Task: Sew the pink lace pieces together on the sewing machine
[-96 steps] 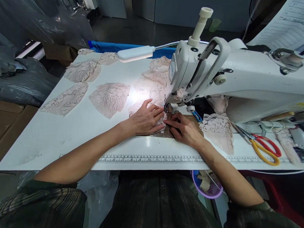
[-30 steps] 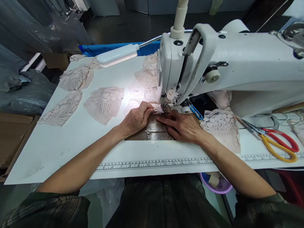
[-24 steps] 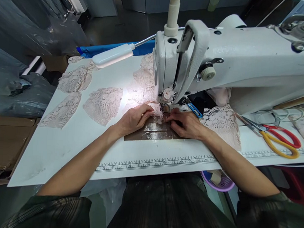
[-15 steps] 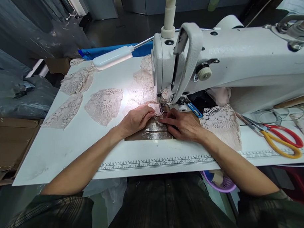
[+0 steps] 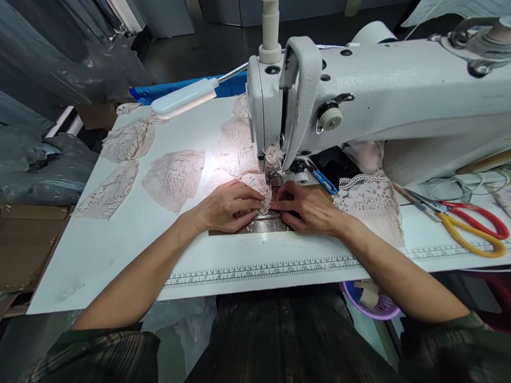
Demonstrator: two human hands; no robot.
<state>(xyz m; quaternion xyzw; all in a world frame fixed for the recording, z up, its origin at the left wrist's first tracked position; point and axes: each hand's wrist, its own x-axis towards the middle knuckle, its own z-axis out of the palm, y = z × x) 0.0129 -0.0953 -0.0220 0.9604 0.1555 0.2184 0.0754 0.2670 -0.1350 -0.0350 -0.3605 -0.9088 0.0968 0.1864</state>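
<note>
A pale pink lace piece (image 5: 260,186) lies by the presser foot (image 5: 274,179) of a white sewing machine (image 5: 368,89). My left hand (image 5: 227,206) rests along its left side, fingers bent together and gripping the near edge. From the right, my right hand (image 5: 311,209) pinches that edge between thumb and forefinger, just in front of the foot. Both fingertips nearly meet over the shiny metal plate (image 5: 265,224). The needle tip is hard to make out. A fabric rosette (image 5: 273,156) is fixed to the machine head.
Several lace pieces (image 5: 174,178) lie on the white table (image 5: 123,248) to the left. Another lace piece (image 5: 369,204), scissors (image 5: 468,221) and a blue-handled tool (image 5: 323,177) are on the right. A lamp (image 5: 185,98) hangs over the table. Below sits a purple basket (image 5: 372,310).
More of the lace now shows in front of the presser foot, between my hands. My left hand has turned flatter and shifted slightly. The whole view has shifted a little.
</note>
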